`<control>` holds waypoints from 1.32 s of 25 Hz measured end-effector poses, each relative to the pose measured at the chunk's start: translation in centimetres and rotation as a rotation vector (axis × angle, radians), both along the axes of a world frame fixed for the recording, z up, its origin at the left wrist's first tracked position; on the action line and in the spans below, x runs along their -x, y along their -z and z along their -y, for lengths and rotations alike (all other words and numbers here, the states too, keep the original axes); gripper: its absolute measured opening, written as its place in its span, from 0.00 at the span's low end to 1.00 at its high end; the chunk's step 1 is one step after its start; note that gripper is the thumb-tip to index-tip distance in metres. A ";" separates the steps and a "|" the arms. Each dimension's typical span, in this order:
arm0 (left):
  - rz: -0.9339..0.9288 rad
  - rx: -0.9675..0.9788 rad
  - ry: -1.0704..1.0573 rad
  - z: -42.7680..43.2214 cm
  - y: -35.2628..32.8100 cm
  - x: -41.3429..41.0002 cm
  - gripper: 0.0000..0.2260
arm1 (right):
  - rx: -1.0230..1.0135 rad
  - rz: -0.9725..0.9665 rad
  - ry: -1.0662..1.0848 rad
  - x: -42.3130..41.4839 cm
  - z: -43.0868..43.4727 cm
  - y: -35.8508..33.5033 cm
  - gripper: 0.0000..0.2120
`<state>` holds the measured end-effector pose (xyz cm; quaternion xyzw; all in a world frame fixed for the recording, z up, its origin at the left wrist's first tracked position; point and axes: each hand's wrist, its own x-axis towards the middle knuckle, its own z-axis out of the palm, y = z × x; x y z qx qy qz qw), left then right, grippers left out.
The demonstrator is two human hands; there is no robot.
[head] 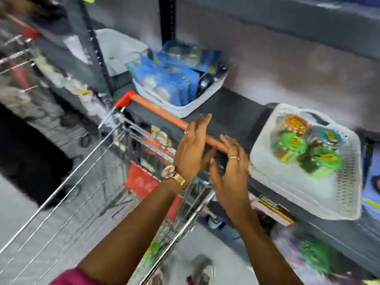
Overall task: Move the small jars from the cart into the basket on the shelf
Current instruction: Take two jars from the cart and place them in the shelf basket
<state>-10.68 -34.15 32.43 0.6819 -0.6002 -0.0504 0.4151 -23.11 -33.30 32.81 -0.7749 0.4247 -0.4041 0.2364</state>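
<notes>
A white woven basket (341, 194) sits on the dark shelf at the right. Several small jars (306, 149) with green, orange and teal lids lie in its far half. The wire cart (86, 182) with an orange handle (162, 112) stands to the left of the basket. Above the cart's near end, my left hand (194, 145), with a gold watch on its wrist, hovers with fingers spread and holds nothing. My right hand (230, 177) is beside it, fingers apart and bare, a short way left of the basket. The picture is blurred by motion.
A second white basket (185, 108) with blue packets stands further back on the shelf (236, 112). A black upright post (96, 50) splits the shelving. More goods lie on the lower shelf (320, 256). My shoe (202, 270) shows on the pale floor.
</notes>
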 end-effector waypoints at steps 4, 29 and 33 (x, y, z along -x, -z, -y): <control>-0.195 -0.150 -0.341 -11.2 8.6 -9.0 0.30 | -0.250 -0.129 -0.370 -7.5 -5.0 4.7 0.25; -0.321 -1.162 -0.347 -25.1 36.5 -8.6 0.41 | -0.055 -1.346 -0.906 -19.3 -6.7 36.9 0.39; -0.522 -1.058 -0.655 -26.8 32.6 -11.1 0.41 | -0.393 -1.240 -0.699 -18.5 -8.1 32.5 0.42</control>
